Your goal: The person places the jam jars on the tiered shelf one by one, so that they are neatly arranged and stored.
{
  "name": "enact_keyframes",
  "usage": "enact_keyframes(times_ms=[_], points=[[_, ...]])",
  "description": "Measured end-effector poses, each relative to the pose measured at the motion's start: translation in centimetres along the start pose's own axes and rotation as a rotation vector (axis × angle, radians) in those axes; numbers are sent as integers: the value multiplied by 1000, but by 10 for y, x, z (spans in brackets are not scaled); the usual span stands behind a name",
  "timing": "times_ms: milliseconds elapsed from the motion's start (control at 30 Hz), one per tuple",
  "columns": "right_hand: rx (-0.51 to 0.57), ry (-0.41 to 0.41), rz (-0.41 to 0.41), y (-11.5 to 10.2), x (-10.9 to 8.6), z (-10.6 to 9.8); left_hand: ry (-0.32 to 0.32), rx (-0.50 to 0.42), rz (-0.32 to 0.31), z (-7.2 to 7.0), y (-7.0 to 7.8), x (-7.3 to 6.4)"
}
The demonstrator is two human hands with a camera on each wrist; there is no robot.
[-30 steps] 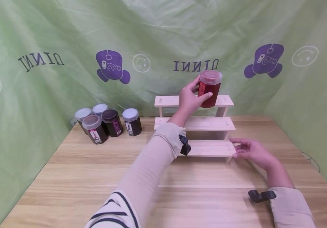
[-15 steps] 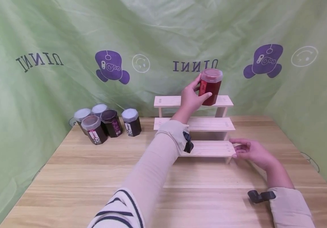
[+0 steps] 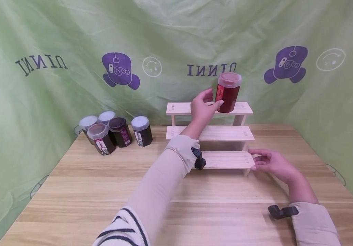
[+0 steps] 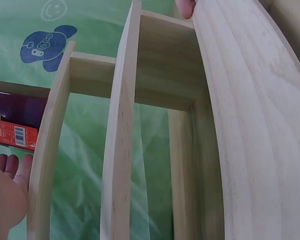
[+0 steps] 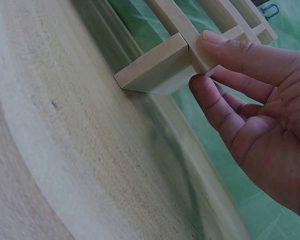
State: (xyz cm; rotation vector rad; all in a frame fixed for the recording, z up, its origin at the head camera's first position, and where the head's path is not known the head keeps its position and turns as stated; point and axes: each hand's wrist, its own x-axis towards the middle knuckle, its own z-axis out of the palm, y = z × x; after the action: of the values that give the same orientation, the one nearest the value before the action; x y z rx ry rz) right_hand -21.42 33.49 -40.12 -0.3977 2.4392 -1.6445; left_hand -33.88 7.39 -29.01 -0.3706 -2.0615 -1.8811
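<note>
A red octagonal jar (image 3: 230, 94) with a translucent lid stands on the top step of a three-tier wooden display shelf (image 3: 222, 133). Just left of it is my left hand (image 3: 201, 108), its fingers spread loosely and apart from the jar's side, the thumb overlapping the jar's lower edge. From the left wrist, the jar's red label (image 4: 17, 135) with a barcode shows beyond the upper step. My right hand (image 3: 273, 164) pinches the right end of the lowest step; the right wrist view has the thumb (image 5: 215, 39) on one face of the board and the fingers (image 5: 210, 95) against the other.
At the back left of the wooden table (image 3: 102, 191) several dark jars stand: a cluster including one with a dark lid (image 3: 120, 132), and a white-lidded jar (image 3: 142, 131) slightly apart. A green printed cloth (image 3: 176, 41) hangs behind and along both sides.
The left hand has let go of the red jar and drawn slightly left, its fingers now off the jar. The right hand keeps its hold on the lowest step.
</note>
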Motion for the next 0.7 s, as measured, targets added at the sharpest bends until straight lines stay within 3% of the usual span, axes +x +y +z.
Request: enact_keyframes(times_ms=[300,533,700], points=[[-12,-3,3,-1,0,-1,-10,-70,57,-17,-1,-10],[-14,-3,3,0,0,-1,-57,-103,130,-28,1,-17],[-14,-3,-5,0,0,0,-87,-138,134,-36,3,-22]])
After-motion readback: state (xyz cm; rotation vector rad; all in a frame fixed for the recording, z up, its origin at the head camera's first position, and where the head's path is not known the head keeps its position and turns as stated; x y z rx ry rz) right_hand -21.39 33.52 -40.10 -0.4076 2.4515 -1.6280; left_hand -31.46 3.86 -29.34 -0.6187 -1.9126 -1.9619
